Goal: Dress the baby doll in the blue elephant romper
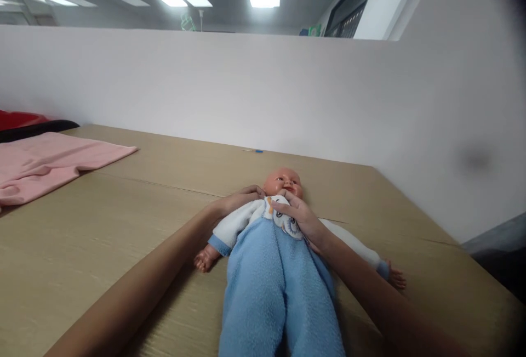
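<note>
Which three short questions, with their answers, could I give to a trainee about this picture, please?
1. True or false: the doll lies face up on the table.
2. Choose: what colour is the flat cloth at the left of the picture? A green, B pink, C yellow.
3. Short answer: which of the person's hands is nearer to that cloth?

Key: 1. True. 2. B. 3. The left hand.
</note>
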Available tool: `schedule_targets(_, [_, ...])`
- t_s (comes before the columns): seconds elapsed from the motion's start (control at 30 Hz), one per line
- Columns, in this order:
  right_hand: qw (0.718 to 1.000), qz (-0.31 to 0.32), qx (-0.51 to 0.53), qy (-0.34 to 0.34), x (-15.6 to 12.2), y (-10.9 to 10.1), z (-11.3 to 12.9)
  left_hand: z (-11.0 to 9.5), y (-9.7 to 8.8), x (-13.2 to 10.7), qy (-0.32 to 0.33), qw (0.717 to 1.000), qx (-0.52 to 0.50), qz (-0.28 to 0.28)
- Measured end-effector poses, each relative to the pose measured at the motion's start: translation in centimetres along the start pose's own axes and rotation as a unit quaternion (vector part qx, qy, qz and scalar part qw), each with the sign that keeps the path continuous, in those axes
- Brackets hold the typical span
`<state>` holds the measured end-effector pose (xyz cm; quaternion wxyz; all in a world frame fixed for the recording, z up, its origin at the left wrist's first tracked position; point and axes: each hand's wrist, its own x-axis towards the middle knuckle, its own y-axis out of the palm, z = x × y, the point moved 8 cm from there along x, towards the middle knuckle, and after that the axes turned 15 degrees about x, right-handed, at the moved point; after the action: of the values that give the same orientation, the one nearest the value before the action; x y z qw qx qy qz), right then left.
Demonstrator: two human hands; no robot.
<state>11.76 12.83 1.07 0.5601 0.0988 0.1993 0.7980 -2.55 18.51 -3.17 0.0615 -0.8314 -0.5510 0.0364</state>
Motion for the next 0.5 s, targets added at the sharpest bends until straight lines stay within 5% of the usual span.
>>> schedule_targets(0.13, [0.987,0.026,-0.153,0.032,-0.6,-0.3,1.6,0.1,-1.4,-0.1,-0.041,0.99,0.13,0.027])
schedule_targets(0.3, [0.889,0.04,-0.45,0.07,-1.6,-3.7,4.6,-0.8,-2.6,-1.4,-0.088,0.961,0.258,0.054])
schedule_targets(0.5, [0.888,0.048,-0.456,0.027,-1.4,-4.8,5.9,-1.9,-1.2,-2.0,-0.018,0.938,0.322,0.125])
